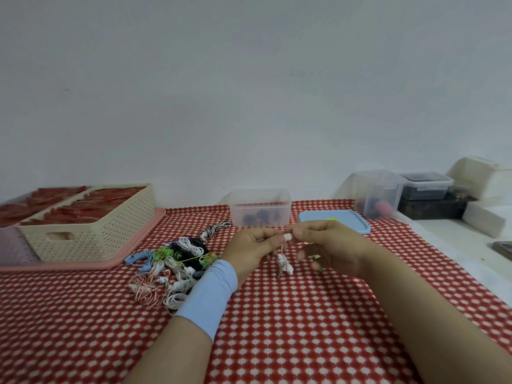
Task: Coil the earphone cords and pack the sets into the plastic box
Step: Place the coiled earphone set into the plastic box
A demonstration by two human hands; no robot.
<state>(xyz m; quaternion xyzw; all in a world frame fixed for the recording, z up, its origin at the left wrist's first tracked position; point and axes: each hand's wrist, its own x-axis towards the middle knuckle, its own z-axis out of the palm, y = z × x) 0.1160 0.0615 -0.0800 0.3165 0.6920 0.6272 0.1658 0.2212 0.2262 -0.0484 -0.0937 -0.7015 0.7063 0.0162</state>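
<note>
My left hand [253, 249] and my right hand [329, 245] meet above the red-and-white cloth, both pinching a small white earphone coil [288, 236] between their fingertips. Its cord and white earbuds [284, 264] hang down below the hands. To the left lies a tangled pile of earphones [171, 268] in white, black, green, blue and red-white. A striped black-and-white set [216, 228] lies apart, behind the pile. The clear plastic box [260, 207] stands behind my hands with some dark sets inside. Its blue lid [336, 218] lies to its right.
A cream perforated basket [91, 231] with red packets sits on a pink tray [133, 253] at the left. More clear containers [378, 194] and a dark box [432, 207] stand at the back right, on a white ledge [457, 239].
</note>
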